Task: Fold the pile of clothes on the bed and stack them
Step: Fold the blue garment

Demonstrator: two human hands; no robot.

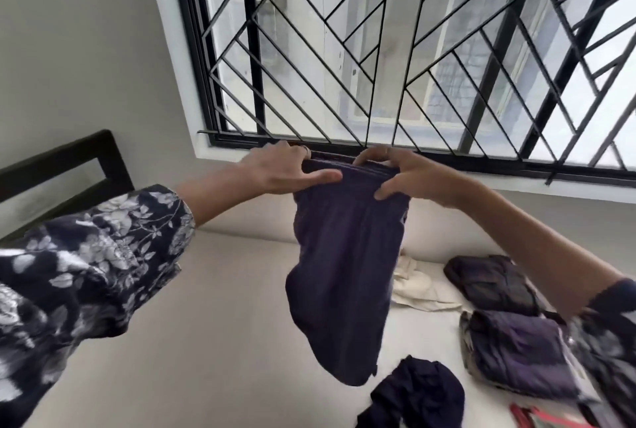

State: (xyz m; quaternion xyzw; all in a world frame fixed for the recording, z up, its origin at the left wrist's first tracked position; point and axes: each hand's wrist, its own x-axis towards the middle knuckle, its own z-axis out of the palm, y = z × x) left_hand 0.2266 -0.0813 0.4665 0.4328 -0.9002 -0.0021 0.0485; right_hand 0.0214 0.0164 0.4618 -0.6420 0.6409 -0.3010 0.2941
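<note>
Both hands hold a dark purple cloth garment [344,276] up by its top edge, above the bed.

L hand [285,171] and R hand [409,178] each pinch the gathered top edge, thumb in front, fingers curled over behind, w/ the hands close together and the garment hanging straight down below them, its lower end clear of the cream bed sheet [213,324]. Below the R hand & forearm: a crumpled cream cloth [420,286], a folded dark checked garment [492,285], and nearer, a folded purple garment [519,359]. Under the hanging hem, a crumpled navy garment [416,393]. Beyond both hands, a black-barred window grille [395,49]. L of the L hand, a dark wooden headboard [69,166].
</note>
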